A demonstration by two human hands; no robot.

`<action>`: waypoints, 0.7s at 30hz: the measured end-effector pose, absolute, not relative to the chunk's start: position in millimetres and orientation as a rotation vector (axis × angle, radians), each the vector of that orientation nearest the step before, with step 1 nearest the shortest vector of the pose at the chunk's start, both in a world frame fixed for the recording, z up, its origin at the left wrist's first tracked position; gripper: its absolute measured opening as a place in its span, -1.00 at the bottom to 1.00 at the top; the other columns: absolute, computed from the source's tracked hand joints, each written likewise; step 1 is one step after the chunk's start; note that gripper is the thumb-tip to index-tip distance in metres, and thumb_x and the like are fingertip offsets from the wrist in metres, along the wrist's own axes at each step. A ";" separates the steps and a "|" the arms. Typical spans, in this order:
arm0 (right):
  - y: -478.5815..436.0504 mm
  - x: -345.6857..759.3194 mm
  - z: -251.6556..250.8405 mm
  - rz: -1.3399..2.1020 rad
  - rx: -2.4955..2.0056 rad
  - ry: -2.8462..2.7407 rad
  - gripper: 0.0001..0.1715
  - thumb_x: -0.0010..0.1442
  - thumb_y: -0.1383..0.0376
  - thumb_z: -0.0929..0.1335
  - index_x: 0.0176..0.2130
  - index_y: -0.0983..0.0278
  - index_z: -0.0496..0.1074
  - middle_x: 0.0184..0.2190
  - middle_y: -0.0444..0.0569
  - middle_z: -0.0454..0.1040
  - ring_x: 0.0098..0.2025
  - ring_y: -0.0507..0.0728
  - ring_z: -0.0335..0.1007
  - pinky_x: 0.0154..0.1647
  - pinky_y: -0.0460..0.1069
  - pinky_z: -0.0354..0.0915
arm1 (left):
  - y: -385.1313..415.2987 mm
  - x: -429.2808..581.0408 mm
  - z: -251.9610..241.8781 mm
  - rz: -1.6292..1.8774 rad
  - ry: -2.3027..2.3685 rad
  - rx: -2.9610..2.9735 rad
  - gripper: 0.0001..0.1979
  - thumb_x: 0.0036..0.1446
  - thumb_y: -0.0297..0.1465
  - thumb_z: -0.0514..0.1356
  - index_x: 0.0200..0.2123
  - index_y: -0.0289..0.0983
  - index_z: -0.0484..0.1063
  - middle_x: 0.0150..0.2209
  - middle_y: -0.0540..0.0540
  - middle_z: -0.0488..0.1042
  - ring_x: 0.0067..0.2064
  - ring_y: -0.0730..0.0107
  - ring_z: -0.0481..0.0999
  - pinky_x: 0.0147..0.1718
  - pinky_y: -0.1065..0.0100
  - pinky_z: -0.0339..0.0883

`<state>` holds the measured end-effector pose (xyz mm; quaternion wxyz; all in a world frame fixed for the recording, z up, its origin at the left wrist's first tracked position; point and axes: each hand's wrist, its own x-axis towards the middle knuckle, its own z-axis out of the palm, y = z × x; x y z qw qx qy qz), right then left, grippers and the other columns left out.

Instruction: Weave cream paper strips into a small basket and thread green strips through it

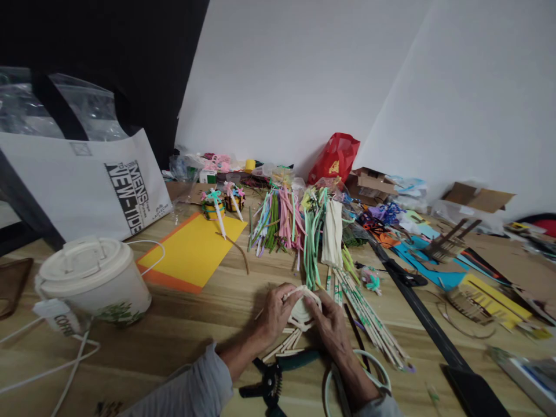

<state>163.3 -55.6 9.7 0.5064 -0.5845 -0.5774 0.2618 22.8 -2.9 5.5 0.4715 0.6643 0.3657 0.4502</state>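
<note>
My left hand (273, 313) and my right hand (330, 324) both grip a small cream woven craft piece (302, 307), probably made of thin strips, above the wooden tabletop (208, 313). Loose pale sticks (284, 341) lie under it. Just below my hands are teal-handled pliers (271, 376). White-handled scissors (360, 370) lie beneath my right forearm. A bundle of green-marked bamboo sticks (365, 315) lies to the right of my right hand.
Bundles of coloured strips (278, 220) stand ahead beside a yellow and orange card (191, 249). A lidded white cup (93, 278) and white cable are at left, with a large printed bag (82, 185) behind. A long black ruler (417, 301) and scattered craft card lie right.
</note>
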 end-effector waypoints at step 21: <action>-57.0 164.5 11.1 0.497 -1.389 -1.458 -0.64 0.21 0.06 0.32 -0.17 0.27 0.48 -0.29 0.00 0.54 -0.30 0.15 0.41 -0.30 -0.03 0.33 | -8.2 19.5 9.2 1.261 0.773 1.823 -0.74 0.25 -0.29 0.10 -0.24 -0.30 0.53 -0.25 -0.17 0.50 -0.17 0.27 0.48 -0.16 0.32 0.36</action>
